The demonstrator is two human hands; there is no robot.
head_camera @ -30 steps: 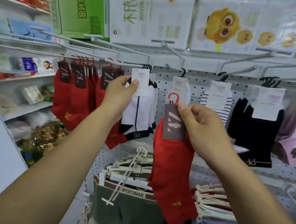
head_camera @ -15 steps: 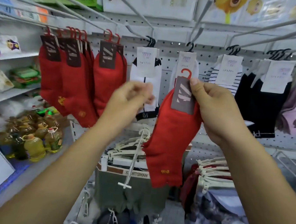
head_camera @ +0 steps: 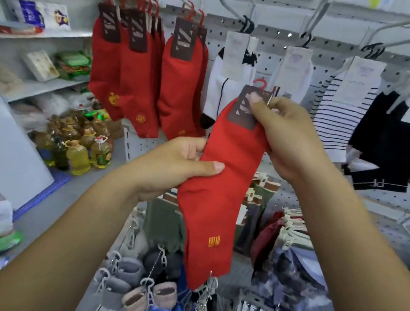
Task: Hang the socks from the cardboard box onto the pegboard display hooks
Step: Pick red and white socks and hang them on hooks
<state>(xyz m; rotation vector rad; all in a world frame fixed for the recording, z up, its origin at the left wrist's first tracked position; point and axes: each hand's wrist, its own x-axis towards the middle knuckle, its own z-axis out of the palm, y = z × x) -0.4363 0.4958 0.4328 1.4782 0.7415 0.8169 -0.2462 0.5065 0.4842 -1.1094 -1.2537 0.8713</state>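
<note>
Bunch of cooking oil bottles (head_camera: 77,157) on the floor under the left shelf (head_camera: 41,85), green packets (head_camera: 73,64) on it, olive underwear (head_camera: 163,218) hanging low.

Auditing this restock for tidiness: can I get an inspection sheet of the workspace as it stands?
Surface: white pegboard with wire hooks, many loaded.
Job's things: red sock with brown label, held off any hook; hung red socks at upper left; cardboard box not in view.
Clutter: clipped grey socks and green garments hanging below.
Hands: left hand grips the red sock's middle; right hand pinches its label.
Cables: nothing seen.
Surroundings: shelves at left with packets; oil bottles below them.
</note>
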